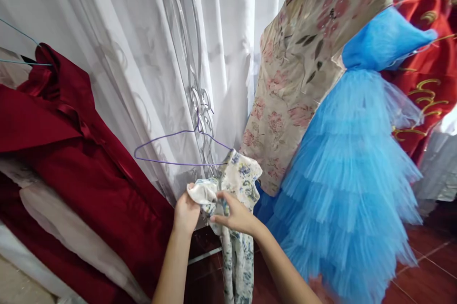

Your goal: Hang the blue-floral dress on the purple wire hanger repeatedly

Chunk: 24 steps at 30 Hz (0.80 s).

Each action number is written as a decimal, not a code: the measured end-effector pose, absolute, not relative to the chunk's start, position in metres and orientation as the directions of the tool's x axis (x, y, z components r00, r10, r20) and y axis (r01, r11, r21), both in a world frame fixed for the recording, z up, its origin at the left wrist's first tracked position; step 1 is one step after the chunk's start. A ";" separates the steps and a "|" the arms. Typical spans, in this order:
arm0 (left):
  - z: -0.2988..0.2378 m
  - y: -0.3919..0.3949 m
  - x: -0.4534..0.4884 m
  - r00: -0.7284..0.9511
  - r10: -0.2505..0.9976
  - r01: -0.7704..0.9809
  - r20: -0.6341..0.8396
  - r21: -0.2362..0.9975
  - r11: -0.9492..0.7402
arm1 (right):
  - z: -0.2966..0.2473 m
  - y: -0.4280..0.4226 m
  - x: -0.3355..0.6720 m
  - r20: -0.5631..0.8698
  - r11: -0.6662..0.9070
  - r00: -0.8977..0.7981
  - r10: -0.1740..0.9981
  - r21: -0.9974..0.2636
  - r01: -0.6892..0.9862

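Observation:
A white dress with a blue and yellow floral print (243, 175) hangs by one shoulder from the right end of a thin purple wire hanger (167, 133). The hanger's left arm is bare. My left hand (187, 209) grips the bunched other shoulder of the dress, below the hanger. Close to its right, my right hand (233, 213) has thumb and fingers closed on the same cloth. The lower part of the dress falls in long folds between and beyond my forearms. What the fingertips pinch is partly hidden by cloth.
Dark red garments (71, 152) hang at the left. On the right hang a cream top with pink flowers (282, 85), a blue tiered tulle dress (350, 161) and red clothing with gold trim (424, 94). A white curtain (124, 56) and silver scrolled metalwork (185, 23) stand behind.

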<state>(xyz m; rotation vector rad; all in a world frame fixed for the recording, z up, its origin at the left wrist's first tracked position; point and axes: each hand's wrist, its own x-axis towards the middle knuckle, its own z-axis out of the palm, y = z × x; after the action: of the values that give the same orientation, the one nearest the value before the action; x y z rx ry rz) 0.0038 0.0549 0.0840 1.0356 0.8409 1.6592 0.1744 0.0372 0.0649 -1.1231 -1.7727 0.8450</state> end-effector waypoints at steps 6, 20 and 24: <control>0.102 0.043 0.027 0.066 0.880 0.100 0.469 0.875 -0.474 | 0.080 0.027 0.175 0.223 0.224 -0.389 0.894 -0.974 -0.044; 0.033 0.030 -0.001 0.181 0.963 0.513 0.197 0.817 -0.264 | 0.161 0.127 0.378 0.211 0.248 -0.296 0.932 -0.964 0.093; 0.094 0.037 0.013 0.152 0.939 0.415 0.307 0.843 -0.343 | 0.188 0.199 0.369 0.172 0.156 -0.244 0.954 -0.984 -0.084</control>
<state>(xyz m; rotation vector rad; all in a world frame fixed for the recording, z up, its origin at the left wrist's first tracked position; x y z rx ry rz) 0.0132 0.0367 0.0938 1.8445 1.2897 1.1468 0.3688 0.1993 0.1882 -0.9076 -1.4164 1.2916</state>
